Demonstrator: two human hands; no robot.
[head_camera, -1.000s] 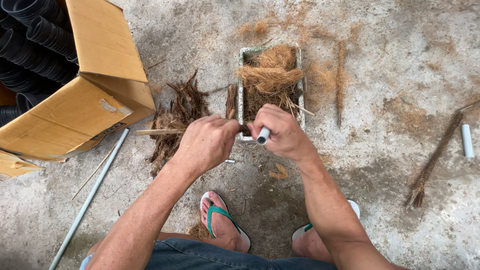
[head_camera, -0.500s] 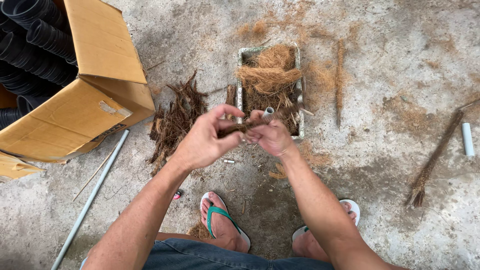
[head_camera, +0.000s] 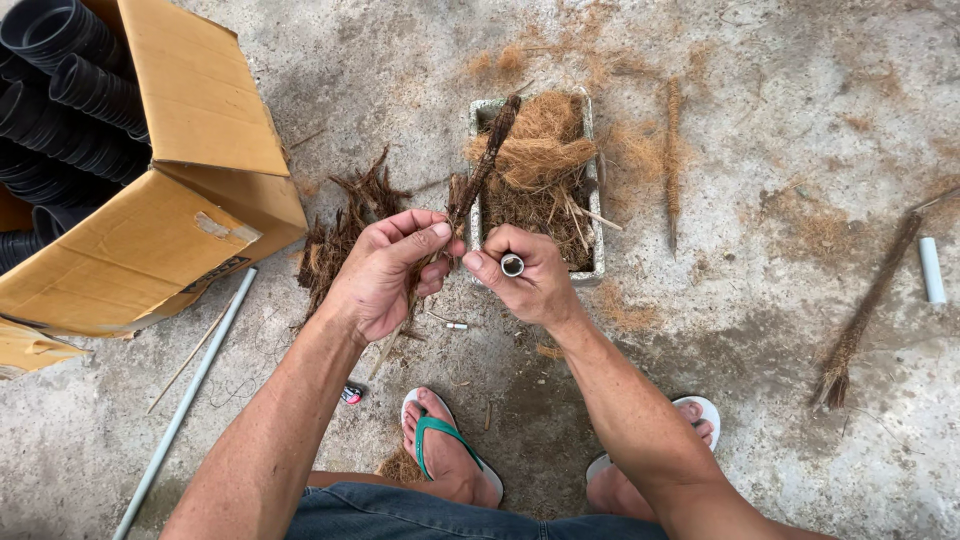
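My left hand (head_camera: 385, 275) pinches a long brown fibrous stick (head_camera: 487, 160) that slants up and to the right over a tray. My right hand (head_camera: 525, 275) grips a short white tube piece (head_camera: 512, 265), its open end facing the camera, right beside the stick's lower part. Both hands hover in front of a small grey tray (head_camera: 594, 225) filled with coconut fibre (head_camera: 540, 150).
An open cardboard box (head_camera: 190, 170) with stacked black pots (head_camera: 60, 100) stands at the left. A long white pipe (head_camera: 190, 385) lies on the concrete. A pile of brown fibre scraps (head_camera: 345, 225) is left of the tray; another fibre stick (head_camera: 860, 315) and white tube (head_camera: 930, 268) lie right.
The hands rose from low over the tray. The left hand turned the fibre stick from lying across to pointing up and away; the right hand brought the tube beside it.
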